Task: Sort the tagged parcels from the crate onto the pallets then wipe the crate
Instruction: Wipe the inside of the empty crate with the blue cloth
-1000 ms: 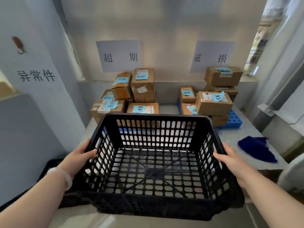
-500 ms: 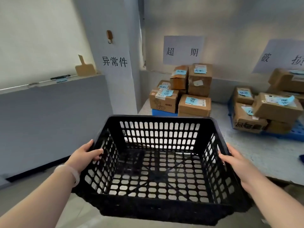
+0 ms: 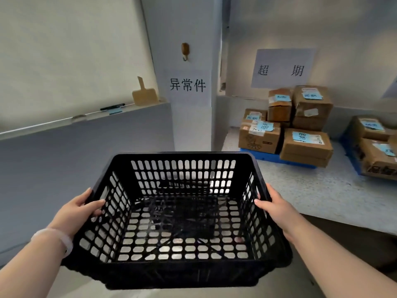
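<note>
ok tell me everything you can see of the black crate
The black crate is a rectangular, open-topped bin that looks like moulded plastic, with slotted walls, a gridded floor and a solid rim. Nothing lies in it. It is held roughly level, clear of any surface. The left hand grips its left rim and the right hand its right rim, thumbs hooked inside.

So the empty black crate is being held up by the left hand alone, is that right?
Not quite. The head view shows both hands holding the empty black crate: the left hand grips its left wall and the right hand grips its right wall.
</note>
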